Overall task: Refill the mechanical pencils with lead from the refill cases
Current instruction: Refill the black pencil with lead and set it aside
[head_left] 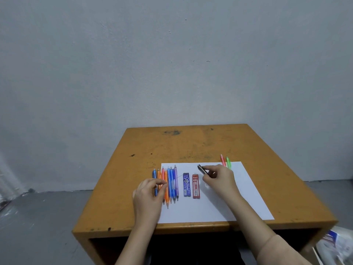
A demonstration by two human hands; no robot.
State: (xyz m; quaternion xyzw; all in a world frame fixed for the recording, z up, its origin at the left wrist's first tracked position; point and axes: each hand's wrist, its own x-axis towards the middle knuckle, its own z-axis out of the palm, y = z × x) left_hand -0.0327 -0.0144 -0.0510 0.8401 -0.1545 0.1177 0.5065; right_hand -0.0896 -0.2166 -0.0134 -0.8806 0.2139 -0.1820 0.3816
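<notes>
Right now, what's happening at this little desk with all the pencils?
A person at a wooden desk is handling mechanical pencils. Their right hand holds a dark pencil over a white sheet of paper. The left hand hovers at a row of coloured pencils, thumb and finger pinched together; what it pinches, if anything, is too small to tell. A blue refill case and a red refill case lie on the paper between the hands. A pink pencil and a green pencil lie apart, far right.

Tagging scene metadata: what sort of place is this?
Probably a bare study room or classroom corner, judging by a worn wooden desk with an open shelf below, a plain grey wall and a bare grey floor.
</notes>
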